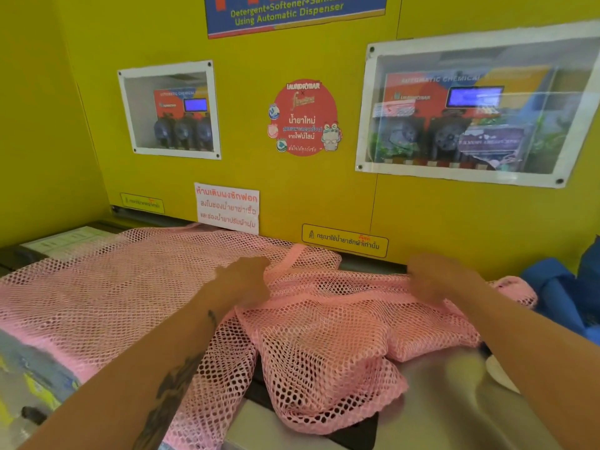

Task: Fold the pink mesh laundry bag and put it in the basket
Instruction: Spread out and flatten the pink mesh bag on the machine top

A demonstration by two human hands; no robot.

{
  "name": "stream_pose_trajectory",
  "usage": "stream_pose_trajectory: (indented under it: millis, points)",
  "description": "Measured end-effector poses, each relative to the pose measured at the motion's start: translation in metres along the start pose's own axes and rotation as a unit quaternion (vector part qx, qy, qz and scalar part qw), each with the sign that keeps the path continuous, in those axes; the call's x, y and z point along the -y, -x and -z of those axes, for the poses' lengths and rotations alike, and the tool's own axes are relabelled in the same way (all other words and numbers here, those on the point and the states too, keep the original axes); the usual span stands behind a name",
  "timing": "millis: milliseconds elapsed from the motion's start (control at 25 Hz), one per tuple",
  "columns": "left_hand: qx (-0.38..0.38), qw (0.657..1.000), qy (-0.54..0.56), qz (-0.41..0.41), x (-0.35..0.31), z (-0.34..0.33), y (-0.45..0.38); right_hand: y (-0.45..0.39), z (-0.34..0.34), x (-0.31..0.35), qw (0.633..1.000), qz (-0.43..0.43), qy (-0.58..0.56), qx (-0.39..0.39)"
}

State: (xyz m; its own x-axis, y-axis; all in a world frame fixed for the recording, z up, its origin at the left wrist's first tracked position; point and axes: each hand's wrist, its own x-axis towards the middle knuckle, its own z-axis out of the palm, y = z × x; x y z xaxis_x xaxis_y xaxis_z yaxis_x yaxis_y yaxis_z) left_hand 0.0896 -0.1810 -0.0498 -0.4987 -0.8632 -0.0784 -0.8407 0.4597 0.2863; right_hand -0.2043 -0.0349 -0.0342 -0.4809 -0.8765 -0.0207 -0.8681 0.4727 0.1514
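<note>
The pink mesh laundry bag lies spread over the top of the washing machines, flat on the left and bunched into folds on the right. My left hand rests on the mesh near its middle, fingers curled into a fold by the bag's pink rim. Farther right, my right hand is blurred with motion over the bag's far edge, and its grip cannot be made out. No basket is in view.
A yellow wall panel with dispenser windows and stickers stands right behind the bag. Something blue lies at the right edge. The steel machine top shows bare at the lower right, and labels cover the machine at the lower left.
</note>
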Motion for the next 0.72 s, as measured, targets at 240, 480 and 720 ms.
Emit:
stream_pose_trajectory:
  millis: [240, 480, 720]
  points:
    - [-0.022, 0.999, 0.019, -0.026, -0.001, 0.009, -0.002, 0.01, 0.066, -0.011, 0.957, -0.008, 0.058, -0.285]
    - [0.011, 0.991, 0.059, -0.124, -0.019, 0.016, 0.001, 0.005, 0.121, 0.001, 0.878, 0.097, -0.26, -0.391]
    - [-0.102, 0.961, 0.153, -0.208, -0.03, 0.028, 0.007, 0.006, 0.12, 0.002, 0.916, 0.077, -0.179, -0.35]
